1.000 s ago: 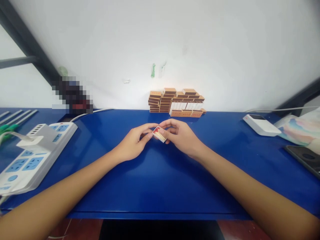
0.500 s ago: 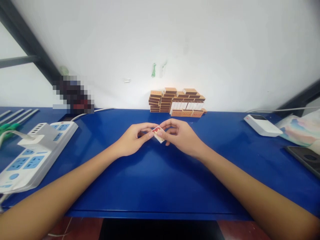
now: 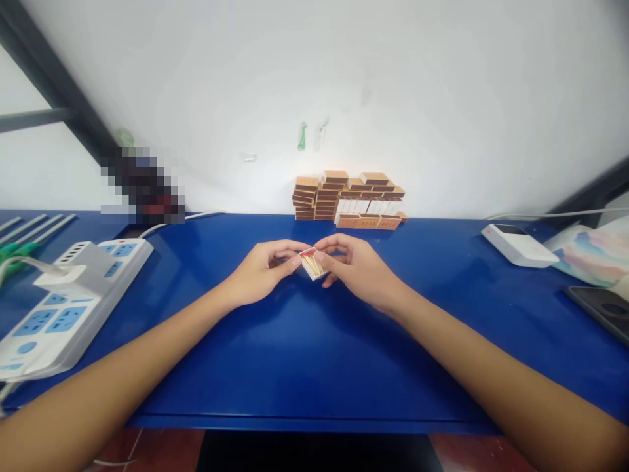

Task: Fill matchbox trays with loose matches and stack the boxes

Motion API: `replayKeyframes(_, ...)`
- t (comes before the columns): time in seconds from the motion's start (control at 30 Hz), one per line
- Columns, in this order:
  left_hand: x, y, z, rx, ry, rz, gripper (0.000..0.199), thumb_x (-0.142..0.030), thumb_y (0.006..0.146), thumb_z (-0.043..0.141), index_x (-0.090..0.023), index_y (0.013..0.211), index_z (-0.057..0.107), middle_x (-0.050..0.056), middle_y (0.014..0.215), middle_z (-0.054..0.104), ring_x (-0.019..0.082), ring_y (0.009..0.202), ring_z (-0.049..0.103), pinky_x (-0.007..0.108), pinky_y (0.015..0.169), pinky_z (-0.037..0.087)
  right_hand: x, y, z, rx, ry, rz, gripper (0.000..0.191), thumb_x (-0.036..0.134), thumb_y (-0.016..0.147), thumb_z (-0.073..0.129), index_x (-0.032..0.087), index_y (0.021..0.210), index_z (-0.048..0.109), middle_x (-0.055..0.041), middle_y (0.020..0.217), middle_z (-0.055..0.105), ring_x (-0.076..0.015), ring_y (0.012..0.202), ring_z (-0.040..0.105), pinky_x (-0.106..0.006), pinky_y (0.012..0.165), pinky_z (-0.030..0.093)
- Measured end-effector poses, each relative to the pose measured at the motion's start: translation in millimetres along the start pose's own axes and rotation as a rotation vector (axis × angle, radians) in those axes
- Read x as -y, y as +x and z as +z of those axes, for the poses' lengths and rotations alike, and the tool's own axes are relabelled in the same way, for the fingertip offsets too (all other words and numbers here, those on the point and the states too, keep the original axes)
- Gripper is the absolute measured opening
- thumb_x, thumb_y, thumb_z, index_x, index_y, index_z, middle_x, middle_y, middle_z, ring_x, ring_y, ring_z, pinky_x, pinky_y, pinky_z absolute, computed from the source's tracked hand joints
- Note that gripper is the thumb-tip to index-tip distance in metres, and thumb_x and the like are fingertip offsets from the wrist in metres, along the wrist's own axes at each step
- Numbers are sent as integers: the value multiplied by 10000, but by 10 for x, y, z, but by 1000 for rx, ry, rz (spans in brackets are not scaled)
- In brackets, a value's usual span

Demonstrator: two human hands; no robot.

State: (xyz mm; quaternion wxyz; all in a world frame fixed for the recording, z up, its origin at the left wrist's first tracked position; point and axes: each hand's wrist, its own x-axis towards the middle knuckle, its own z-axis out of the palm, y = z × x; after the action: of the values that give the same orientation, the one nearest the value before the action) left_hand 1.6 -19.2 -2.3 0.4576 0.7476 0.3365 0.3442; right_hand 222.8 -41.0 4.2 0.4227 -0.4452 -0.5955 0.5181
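Note:
Between my two hands, above the blue table, is a small white matchbox tray (image 3: 311,267) filled with red-tipped matches (image 3: 311,257). My left hand (image 3: 268,271) pinches its left side, thumb on the near edge and index finger at the far corner. From the other side my right hand (image 3: 356,267) grips it, with the thumb lying over the right edge and some of the matches. The fingers under the tray are partly hidden. Behind my hands, against the wall, stand stacked matchboxes (image 3: 328,203), some showing brown striking sides and a row showing white ends.
A white power strip (image 3: 73,314) with a plugged-in adapter lies on the left, near green-handled tools (image 3: 19,252). At the right are a white device (image 3: 519,246), a colourful bag (image 3: 590,255) and a dark phone (image 3: 602,308). A cable runs along the wall.
The right thumb has shifted off the middle of the tray towards its right side, so more matches show. Both hands keep hold of the tray in nearly the same place.

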Motion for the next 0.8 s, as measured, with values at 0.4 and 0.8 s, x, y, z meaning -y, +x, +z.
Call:
replayKeyframes(0.4, -119, -48, 164, -89, -146, -220, 479, -519, 908, 758, -130, 1185, 720, 100, 856, 786, 167, 625, 723, 237, 483, 581, -79, -35, 108, -164, 78, 56, 604, 424, 784, 875, 192, 1226, 534, -14, 922, 673, -176, 804, 711, -344, 750, 636)
replayKeyframes(0.8, -75, -33, 134, -182, -142, -205, 363, -441, 890, 787, -120, 1042, 712, 87, 791, 774, 184, 670, 732, 264, 541, 619, -1, -112, 145, -29, -43, 81, 387, 463, 784, 885, 176, 969, 702, -73, 876, 742, -173, 742, 684, -273, 555, 601)
